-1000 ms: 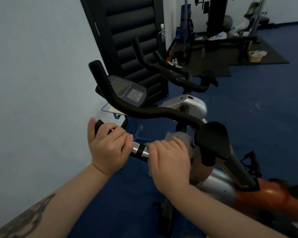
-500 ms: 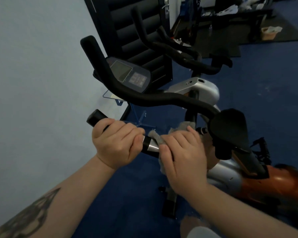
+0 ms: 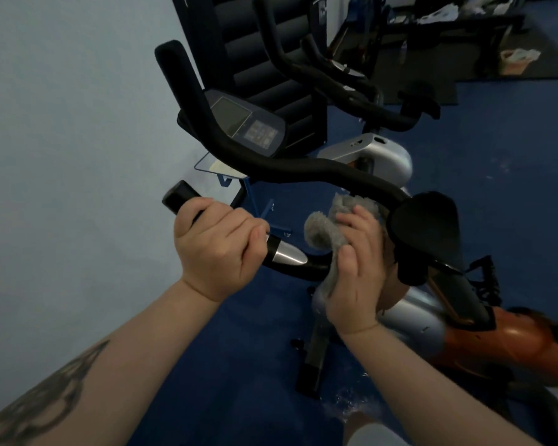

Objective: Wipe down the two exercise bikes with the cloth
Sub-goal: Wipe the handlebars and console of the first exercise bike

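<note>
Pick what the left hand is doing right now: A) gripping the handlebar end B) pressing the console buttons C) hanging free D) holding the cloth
A: the left hand is curled round the black grip at the end of the near bike's handlebar, while the grey cloth is in the right hand further along the bar, and the console is untouched.

My left hand is closed in a fist round the near handlebar grip, knuckles up and thumb tucked underneath, with my tattooed left forearm reaching in from the lower left. My right hand holds the grey cloth against the bar just beside it, fingers curled over the top and thumb pressed on the near side. My right forearm comes up from the lower right.
</note>
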Demonstrator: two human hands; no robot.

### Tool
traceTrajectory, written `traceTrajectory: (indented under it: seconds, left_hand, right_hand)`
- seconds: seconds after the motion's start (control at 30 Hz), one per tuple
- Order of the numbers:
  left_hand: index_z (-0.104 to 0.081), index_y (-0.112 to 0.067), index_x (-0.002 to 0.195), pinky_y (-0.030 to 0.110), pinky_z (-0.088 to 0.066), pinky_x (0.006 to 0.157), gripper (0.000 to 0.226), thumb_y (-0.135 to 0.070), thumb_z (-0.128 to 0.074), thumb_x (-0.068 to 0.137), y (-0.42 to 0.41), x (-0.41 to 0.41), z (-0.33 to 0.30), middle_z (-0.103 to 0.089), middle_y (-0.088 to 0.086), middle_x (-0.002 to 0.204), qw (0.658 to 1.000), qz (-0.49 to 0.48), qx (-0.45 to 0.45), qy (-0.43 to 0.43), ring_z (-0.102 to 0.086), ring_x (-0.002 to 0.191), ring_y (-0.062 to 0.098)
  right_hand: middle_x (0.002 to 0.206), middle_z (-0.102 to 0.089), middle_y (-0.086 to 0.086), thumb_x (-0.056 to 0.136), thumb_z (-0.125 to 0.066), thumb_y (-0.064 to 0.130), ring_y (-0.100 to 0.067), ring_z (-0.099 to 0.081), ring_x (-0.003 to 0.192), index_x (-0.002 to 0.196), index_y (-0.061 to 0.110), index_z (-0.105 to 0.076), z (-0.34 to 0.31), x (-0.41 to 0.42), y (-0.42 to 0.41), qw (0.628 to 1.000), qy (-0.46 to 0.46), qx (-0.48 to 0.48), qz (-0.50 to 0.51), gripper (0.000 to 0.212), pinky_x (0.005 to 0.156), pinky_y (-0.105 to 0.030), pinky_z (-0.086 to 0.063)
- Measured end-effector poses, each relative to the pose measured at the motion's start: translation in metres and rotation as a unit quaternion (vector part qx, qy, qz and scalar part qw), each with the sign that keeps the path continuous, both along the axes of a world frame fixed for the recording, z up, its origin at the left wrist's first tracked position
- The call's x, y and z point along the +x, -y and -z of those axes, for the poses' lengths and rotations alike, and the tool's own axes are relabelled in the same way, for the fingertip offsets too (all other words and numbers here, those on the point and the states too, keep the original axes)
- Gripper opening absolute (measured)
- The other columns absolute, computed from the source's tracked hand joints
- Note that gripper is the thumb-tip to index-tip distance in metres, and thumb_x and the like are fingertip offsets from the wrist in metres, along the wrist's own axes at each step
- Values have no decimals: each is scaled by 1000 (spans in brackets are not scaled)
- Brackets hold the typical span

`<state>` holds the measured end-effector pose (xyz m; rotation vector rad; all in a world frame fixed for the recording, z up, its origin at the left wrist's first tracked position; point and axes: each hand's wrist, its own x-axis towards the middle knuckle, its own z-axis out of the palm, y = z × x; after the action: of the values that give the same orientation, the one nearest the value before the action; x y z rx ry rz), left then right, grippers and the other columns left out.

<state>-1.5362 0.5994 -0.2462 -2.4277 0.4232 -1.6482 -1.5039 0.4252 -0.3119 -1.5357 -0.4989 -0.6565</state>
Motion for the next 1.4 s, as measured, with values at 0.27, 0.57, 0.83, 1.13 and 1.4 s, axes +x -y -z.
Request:
traceTrajectory:
  seconds: [0.27,0.57,0.83,1.13,1.4]
  left_hand:
    - [-66,-19,60,34,-35,79,44,-19,-40,95,-1,-1,2,-65,-6,60,1000,-7,4,1,-54,56,18]
    - [-67,-19,60,35,-36,78,43,-17,-42,94,1,1,2,-65,-6,60,1000,1,1,10,-55,54,19]
    - [-66,-20,60,32,-32,89,45,-19,-39,96,0,3,7,-64,-7,60,1000,-9,-8,23,-53,57,17]
    - [-65,-20,60,32,-33,88,47,-19,-36,97,2,2,7,-64,-7,60,1000,-8,-13,20,-52,58,17]
    - [-63,-17,58,34,-34,84,50,-19,-35,98,3,3,5,-64,-5,59,999,-9,-19,31,-54,56,19]
  right_hand:
    - [93,-65,-14,90,-34,23,-25,-53,111,85,-2,-68,-15,33,23,992,45,-115,-40,42,110,-52,-29]
    - [95,-67,-3,95,-39,21,-19,-54,111,92,6,-69,-16,8,34,971,86,-217,-61,34,112,-45,-26]
    - [87,-60,1,97,-35,21,-19,-51,102,83,11,-64,-38,-36,-1,968,-101,-215,76,34,107,-46,-31]
    - [78,-58,3,100,-26,27,-17,-55,79,85,17,-62,-60,-23,32,907,-21,-420,-17,39,105,-39,-36]
    - [75,-59,-3,88,-48,21,-23,-54,55,91,10,-59,-84,-13,-6,834,38,-550,-30,16,49,-33,-41]
